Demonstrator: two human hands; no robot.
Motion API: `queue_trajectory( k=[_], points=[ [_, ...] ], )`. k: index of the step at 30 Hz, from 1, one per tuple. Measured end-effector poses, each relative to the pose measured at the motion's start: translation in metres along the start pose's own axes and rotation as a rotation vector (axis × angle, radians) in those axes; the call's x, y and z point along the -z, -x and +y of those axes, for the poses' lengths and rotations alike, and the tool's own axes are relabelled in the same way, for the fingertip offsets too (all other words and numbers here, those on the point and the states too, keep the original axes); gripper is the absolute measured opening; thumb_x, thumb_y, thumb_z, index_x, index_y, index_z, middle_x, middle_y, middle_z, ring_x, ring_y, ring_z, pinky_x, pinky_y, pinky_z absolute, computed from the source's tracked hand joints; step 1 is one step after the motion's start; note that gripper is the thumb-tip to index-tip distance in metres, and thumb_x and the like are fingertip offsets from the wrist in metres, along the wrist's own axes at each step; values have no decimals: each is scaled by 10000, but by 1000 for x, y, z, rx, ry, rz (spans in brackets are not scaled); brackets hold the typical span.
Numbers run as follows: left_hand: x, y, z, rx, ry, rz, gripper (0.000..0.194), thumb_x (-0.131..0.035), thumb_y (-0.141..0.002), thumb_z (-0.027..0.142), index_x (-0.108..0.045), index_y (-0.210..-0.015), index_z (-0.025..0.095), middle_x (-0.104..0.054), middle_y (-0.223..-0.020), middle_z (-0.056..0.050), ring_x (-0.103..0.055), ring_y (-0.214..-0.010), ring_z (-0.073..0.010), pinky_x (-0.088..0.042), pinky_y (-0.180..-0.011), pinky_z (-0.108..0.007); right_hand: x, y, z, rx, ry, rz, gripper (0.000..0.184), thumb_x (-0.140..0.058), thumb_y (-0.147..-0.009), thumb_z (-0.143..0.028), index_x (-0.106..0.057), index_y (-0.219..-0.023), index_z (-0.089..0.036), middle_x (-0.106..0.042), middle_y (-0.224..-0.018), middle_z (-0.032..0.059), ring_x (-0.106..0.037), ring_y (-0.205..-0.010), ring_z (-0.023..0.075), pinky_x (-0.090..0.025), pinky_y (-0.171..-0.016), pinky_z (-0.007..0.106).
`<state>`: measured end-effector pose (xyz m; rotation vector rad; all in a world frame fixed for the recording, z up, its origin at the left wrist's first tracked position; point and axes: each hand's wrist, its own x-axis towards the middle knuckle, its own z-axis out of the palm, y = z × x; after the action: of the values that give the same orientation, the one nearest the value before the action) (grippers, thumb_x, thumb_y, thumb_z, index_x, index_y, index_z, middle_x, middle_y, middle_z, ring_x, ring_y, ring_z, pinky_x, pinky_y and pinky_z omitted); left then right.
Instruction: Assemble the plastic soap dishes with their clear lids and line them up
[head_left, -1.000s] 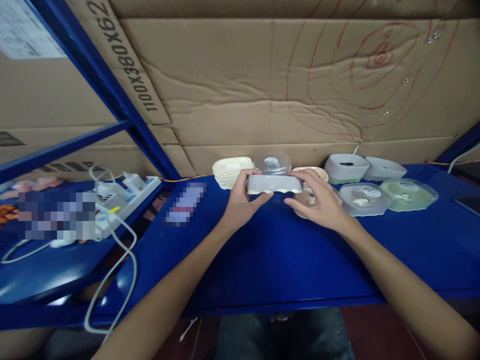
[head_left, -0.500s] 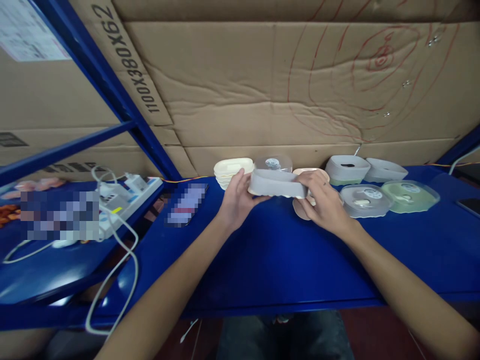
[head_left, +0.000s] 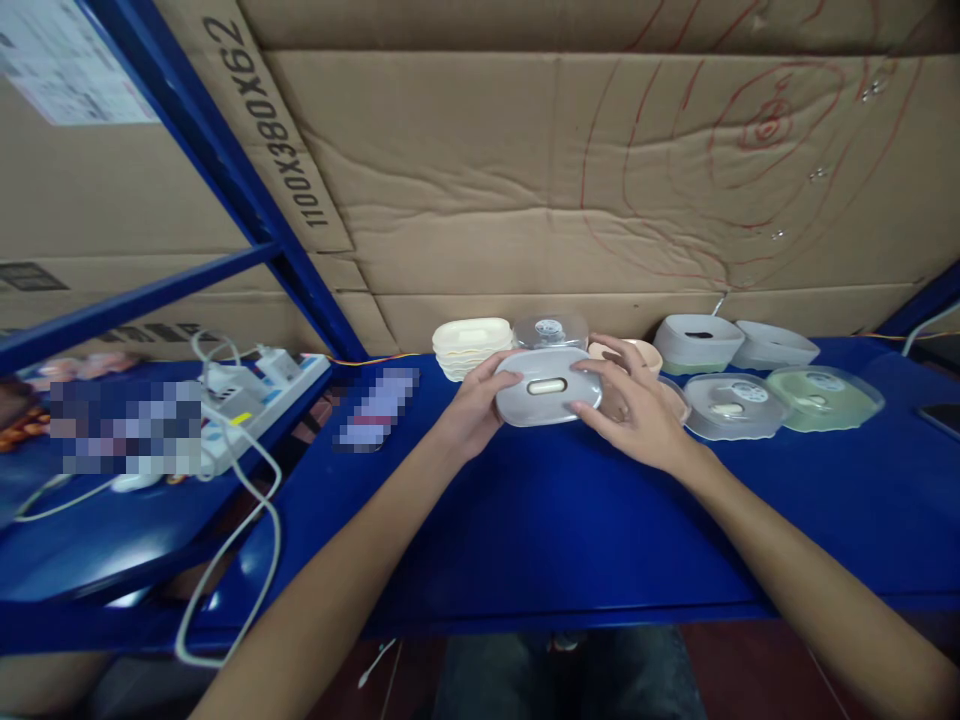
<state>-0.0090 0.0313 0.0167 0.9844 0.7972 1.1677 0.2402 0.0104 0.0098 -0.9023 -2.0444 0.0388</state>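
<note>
Holding the grey slotted container [head_left: 547,408] above the middle of the blue tabletop [head_left: 570,520], tilting its slotted face toward the near side. Grasping its left end with the left hand's [head_left: 474,405] grip, thumb on top, and pressing fingers of the right hand [head_left: 641,410] onto its right end, grasping it too. Showing the cream tray stack [head_left: 472,347] and clear lid [head_left: 553,331] beyond, the peach bowl [head_left: 648,353] behind the right hand, then grey containers [head_left: 694,350], a greyish lid [head_left: 739,418] and a green lid [head_left: 829,400] farther right.

LH [head_left: 474,408], RH [head_left: 639,408] opp., half-curled
</note>
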Motion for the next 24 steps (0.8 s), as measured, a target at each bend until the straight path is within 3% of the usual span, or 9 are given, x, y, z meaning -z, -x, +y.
queue_trajectory(
  k=[5, 7, 10, 17, 20, 24],
  points=[
    [-6, 7, 1, -68, -53, -65, 582, -915, -799, 323, -763, -1359, 272, -779, -1256, -63, -727, -933, -196, -550, -723, -254, -13, 1, 6, -242, -345, 90, 568, -746, -1008, -504, -536, -1492, -293, -701, -1434, 147, -718, -1283, 315, -656, -1012, 524],
    [-9, 10, 1, -92, -78, -87, 601, -921, -815, 350, -750, -1387, 280, -773, -1270, -66, -730, -967, -206, -547, -740, -257, -15, 0, 9, -297, -424, 83, 552, -770, -985, -536, -580, -1431, -271, -736, -1372, 139, -758, -1187, 299, -678, -934, 471],
    [-11, 11, 0, -99, -85, -87, 575, -932, -812, 355, -760, -1353, 265, -778, -1241, -66, -730, -985, -211, -552, -766, -265, -12, -2, 10, -292, -444, 81, 444, -781, -976, -543, -663, -1294, -256, -759, -1336, 125, -769, -1159, 289, -678, -924, 447],
    [-7, 8, -1, -52, -85, -166, 464, -966, -771, 353, -803, -1157, 156, -813, -1070, -102, -738, -878, -206, -574, -744, -285, -11, -2, 5, -254, -382, 187, 432, -743, -1011, -506, -648, -1357, -265, -770, -1324, 117, -781, -1091, 272, -679, -893, 440],
    [-4, 6, 2, -82, -59, -90, 454, -953, -765, 318, -800, -1163, 160, -817, -1049, -80, -746, -858, -191, -583, -738, -271, -12, -1, 7, -255, -382, 196, 440, -719, -1028, -520, -648, -1382, -268, -779, -1272, 110, -776, -1095, 269, -672, -928, 453],
    [5, -1, 13, -192, 100, 134, 501, -903, -748, 243, -768, -1228, 188, -831, -1062, -42, -786, -965, -216, -621, -820, -283, -4, -1, 16, -212, -279, 226, 430, -660, -1063, -503, -622, -1424, -272, -773, -1225, 110, -768, -1118, 281, -649, -991, 506]
  ],
)
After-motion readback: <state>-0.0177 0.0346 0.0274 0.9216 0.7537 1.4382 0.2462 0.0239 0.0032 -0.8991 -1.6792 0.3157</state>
